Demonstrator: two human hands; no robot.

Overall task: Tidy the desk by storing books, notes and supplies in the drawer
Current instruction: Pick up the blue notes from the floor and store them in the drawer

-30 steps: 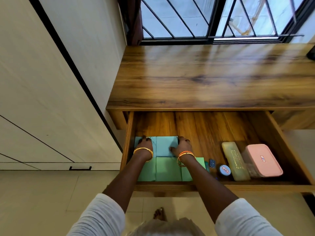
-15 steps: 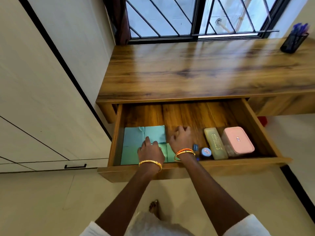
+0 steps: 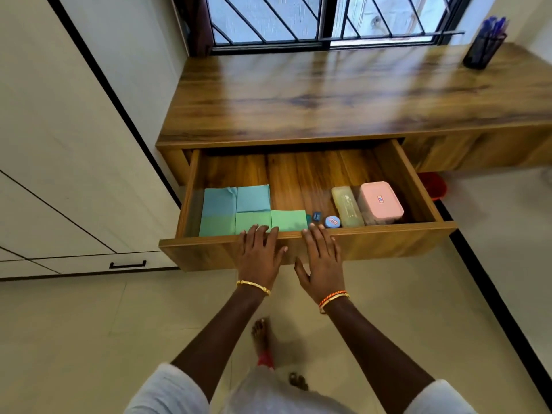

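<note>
Nearest, two bare forearms are reaching forward from white sleeves, a gold bangle sitting on the left wrist and orange-and-gold ones on the right. Both hands are lying flat and empty against the drawer's front panel (image 3: 388, 243): the left hand (image 3: 260, 256) is spreading its fingers wide with the tips hooking over the top edge, and the right hand (image 3: 321, 261) is pressing beside it, fingers together and thumb splayed out, its fingertips (image 3: 313, 231) just reaching that same edge. Beyond them the drawer is standing pulled out, and its contents are lying along the front: blue and green notes (image 3: 239, 212) are filling the left part edge to edge, a small dark blue item (image 3: 317, 216) and a round blue tin (image 3: 332, 221) are sitting right of them, then a pale yellow-green case (image 3: 347, 206) is lying touching a pink box (image 3: 380, 202). Farther back the wooden desk (image 3: 328, 97) is stretching bare under the barred window (image 3: 322, 19), with a black mesh pen holder (image 3: 484, 50) standing at its far right corner, blue pens sticking up from it.
</note>
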